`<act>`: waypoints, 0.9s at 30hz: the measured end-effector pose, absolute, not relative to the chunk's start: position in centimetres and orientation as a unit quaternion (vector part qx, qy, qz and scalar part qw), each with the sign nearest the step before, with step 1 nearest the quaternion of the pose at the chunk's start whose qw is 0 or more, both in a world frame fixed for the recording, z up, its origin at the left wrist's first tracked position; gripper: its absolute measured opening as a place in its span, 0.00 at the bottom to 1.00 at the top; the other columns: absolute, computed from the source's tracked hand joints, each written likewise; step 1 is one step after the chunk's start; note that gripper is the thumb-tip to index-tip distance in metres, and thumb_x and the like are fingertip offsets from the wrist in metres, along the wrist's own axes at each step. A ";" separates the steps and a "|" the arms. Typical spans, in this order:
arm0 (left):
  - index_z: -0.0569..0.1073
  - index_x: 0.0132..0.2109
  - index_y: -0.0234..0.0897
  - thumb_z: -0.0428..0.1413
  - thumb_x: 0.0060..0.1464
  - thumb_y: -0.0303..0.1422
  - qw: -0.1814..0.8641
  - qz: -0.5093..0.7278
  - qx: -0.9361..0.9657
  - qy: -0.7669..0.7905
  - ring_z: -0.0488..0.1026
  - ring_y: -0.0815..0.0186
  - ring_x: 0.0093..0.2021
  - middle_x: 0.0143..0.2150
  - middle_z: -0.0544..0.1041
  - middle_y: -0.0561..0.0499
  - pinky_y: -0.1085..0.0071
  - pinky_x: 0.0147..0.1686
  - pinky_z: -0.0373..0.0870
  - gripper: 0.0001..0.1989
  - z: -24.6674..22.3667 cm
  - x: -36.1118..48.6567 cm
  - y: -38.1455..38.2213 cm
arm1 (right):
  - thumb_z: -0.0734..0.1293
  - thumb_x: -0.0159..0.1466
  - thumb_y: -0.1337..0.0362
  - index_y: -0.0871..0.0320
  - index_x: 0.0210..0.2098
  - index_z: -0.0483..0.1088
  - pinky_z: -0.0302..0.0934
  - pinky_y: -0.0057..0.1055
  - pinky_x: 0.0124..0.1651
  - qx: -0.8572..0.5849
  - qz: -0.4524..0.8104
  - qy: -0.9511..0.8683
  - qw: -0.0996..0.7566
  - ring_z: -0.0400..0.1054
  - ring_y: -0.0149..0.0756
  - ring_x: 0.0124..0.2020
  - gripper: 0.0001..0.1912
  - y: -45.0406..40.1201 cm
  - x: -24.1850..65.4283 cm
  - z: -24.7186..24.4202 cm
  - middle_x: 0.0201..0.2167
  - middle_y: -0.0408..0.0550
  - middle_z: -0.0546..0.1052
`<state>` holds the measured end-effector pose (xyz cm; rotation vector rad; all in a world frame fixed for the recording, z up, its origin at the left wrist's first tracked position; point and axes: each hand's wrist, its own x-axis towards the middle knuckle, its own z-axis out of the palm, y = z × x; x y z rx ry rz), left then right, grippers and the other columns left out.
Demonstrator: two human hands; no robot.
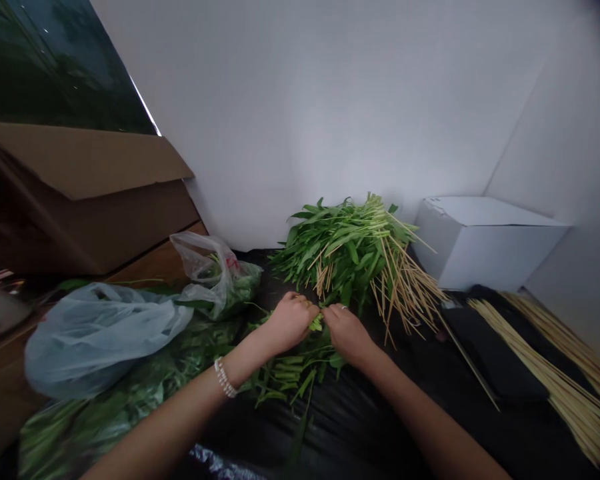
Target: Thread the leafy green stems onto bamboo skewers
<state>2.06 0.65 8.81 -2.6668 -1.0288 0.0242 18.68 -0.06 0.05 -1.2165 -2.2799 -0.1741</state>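
To my left, the pale blue plastic bag [105, 333] lies partly over a clear bag of greens [180, 373], with a small clear bag [225, 280] near it. My left hand [294, 323] and right hand [345, 331] both curl their fingers around a small green bunch [317, 323] held between them, above loose cut stems [287, 373] on black plastic [360, 413]. Beyond my hands lies a leafy pile with thin sticks [355, 247]; rightward are a white box [490, 243] and loose sticks [545, 373].
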 end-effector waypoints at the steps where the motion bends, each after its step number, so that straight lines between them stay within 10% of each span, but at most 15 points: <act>1: 0.71 0.39 0.35 0.57 0.51 0.28 0.145 0.008 -0.923 -0.357 0.74 0.57 0.43 0.37 0.78 0.45 0.62 0.46 0.64 0.07 8.7 2.2 0.7 | 0.56 0.63 0.79 0.59 0.35 0.67 0.58 0.34 0.43 -0.456 -0.076 -0.845 0.269 0.62 0.41 0.37 0.12 -0.1 18.6 0.1 0.33 0.50 0.70; 13: 0.72 0.37 0.35 0.56 0.55 0.33 0.116 -0.016 -0.928 -0.353 0.74 0.57 0.39 0.34 0.77 0.45 0.64 0.39 0.64 0.05 9.0 2.6 1.4 | 0.55 0.62 0.78 0.57 0.32 0.65 0.58 0.35 0.43 -0.434 -0.024 -0.842 0.319 0.62 0.41 0.36 0.12 0.2 19.1 0.7 0.32 0.50 0.70; 27: 0.72 0.31 0.34 0.51 0.55 0.29 -0.220 -0.256 -0.873 -0.351 0.68 0.69 0.31 0.30 0.72 0.53 0.74 0.33 0.63 0.07 9.2 1.5 1.5 | 0.57 0.66 0.59 0.55 0.33 0.66 0.59 0.30 0.33 -0.363 0.371 -0.658 0.546 0.64 0.34 0.27 0.10 -0.7 18.4 2.8 0.25 0.43 0.69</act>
